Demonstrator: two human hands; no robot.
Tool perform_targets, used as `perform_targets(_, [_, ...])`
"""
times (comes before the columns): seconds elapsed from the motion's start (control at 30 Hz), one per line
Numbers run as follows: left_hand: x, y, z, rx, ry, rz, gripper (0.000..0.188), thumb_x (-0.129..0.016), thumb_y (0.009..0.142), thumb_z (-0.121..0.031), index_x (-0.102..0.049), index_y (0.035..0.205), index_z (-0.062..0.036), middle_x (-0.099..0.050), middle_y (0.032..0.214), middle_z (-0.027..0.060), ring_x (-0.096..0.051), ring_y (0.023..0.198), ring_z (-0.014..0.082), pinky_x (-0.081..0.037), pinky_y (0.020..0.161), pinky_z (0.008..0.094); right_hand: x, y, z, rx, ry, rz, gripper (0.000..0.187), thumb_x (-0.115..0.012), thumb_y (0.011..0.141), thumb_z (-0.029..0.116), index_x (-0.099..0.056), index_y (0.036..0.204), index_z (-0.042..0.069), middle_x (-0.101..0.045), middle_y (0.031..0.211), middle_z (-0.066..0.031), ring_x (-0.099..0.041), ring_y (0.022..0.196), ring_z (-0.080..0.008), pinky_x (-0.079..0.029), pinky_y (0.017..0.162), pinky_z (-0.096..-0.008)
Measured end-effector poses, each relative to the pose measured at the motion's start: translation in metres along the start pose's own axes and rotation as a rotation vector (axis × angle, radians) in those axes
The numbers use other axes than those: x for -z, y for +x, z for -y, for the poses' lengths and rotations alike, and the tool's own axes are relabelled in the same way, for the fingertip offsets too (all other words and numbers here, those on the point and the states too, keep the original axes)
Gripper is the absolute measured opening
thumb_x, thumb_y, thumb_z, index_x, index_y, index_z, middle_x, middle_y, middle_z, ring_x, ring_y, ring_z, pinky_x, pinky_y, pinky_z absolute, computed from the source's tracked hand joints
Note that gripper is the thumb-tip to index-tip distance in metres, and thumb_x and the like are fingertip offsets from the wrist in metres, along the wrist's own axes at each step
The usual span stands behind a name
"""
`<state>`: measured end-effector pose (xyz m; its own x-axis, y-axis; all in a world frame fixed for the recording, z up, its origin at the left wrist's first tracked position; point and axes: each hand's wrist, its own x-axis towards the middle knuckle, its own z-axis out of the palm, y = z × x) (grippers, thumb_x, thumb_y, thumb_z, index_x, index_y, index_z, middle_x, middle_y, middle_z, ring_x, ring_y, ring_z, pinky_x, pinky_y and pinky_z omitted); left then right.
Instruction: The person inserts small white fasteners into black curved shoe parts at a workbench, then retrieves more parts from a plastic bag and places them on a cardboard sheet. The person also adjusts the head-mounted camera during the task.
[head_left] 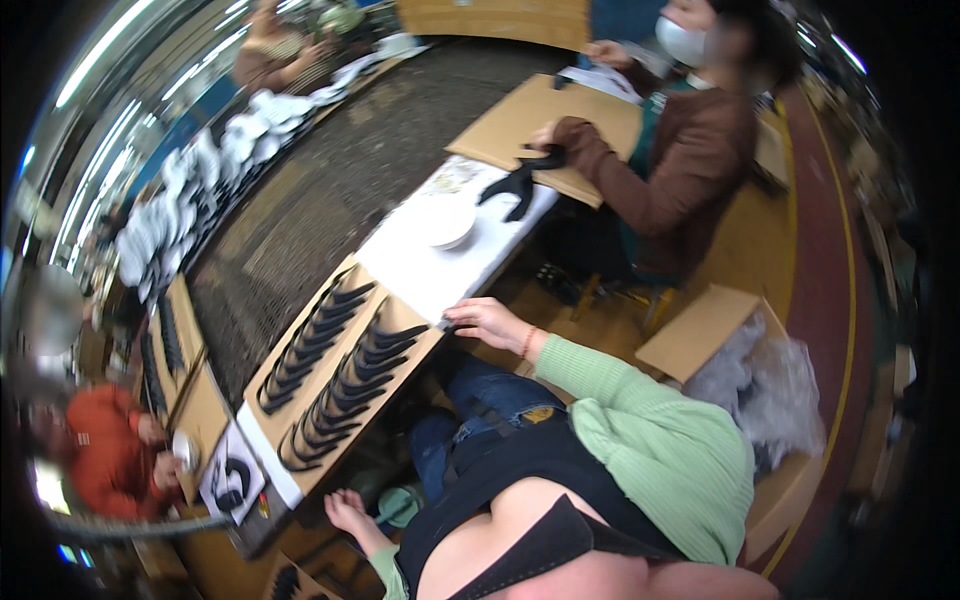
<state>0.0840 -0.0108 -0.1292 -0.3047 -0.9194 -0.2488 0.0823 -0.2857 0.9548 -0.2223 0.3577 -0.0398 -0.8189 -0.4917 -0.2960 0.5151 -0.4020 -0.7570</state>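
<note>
An open brown cardboard box [702, 332] is holding crumpled translucent plastic [778, 390] beside a dark red floor strip [822, 250]. Long white tube lights [101, 51] are glowing overhead.

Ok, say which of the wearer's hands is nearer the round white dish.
Right: the right hand is by the near corner of the white sheet under the dish. The left hand is farther away, low in the picture.

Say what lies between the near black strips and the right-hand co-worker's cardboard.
Head view: a white sheet bearing a white bowl, with a black piece over its far end.
</note>
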Motion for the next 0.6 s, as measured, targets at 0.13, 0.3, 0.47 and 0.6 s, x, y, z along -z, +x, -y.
perform_targets(0.13, [-0.007,0.003,0.061,0.526,0.266,0.284,0.031,-0.05,0.089,-0.009,-0.051,0.12,-0.0083,-0.062,0.099,0.0117,-0.06,0.08,0.0215,-0.054,0.07,0.0387,-0.002,0.004,0.001,-0.021,-0.001,-0.026,0.018,-0.064,0.085,0.016,-0.065,0.099,0.006,-0.063,0.095,-0.0026,-0.057,0.092,-0.0134,-0.045,0.084,-0.0341])
perform_targets(0.3, [-0.047,-0.003,0.111,0.094,0.71,0.818,0.037,-0.063,0.085,-0.005,-0.053,0.119,0.0018,-0.063,0.101,0.0122,-0.06,0.086,0.0185,-0.051,0.079,0.029,-0.01,-0.016,0.006,0.092,0.101,-0.013,0.016,-0.067,0.082,0.018,-0.064,0.094,0.006,-0.062,0.089,-0.0015,-0.055,0.086,-0.0104,-0.044,0.073,-0.0268])
perform_targets(0.47, [-0.095,-0.019,0.104,-0.061,0.885,1.099,0.037,-0.065,0.085,-0.009,-0.057,0.118,0.0042,-0.063,0.108,0.0132,-0.058,0.099,0.0162,-0.045,0.087,0.0272,-0.01,-0.043,0.014,0.136,0.185,-0.067,0.012,-0.067,0.081,0.015,-0.065,0.09,0.008,-0.062,0.083,0.0007,-0.056,0.077,-0.0087,-0.044,0.068,-0.0251])
perform_targets(0.6, [-0.126,-0.027,0.101,-0.111,0.958,1.288,0.041,-0.065,0.086,-0.013,-0.054,0.122,0.0028,-0.058,0.119,0.0163,-0.054,0.11,0.0221,-0.04,0.096,0.0311,-0.011,-0.063,0.025,0.204,0.237,-0.147,0.011,-0.068,0.081,0.015,-0.065,0.088,0.006,-0.063,0.08,-0.0002,-0.058,0.072,-0.0087,-0.045,0.063,-0.0245])
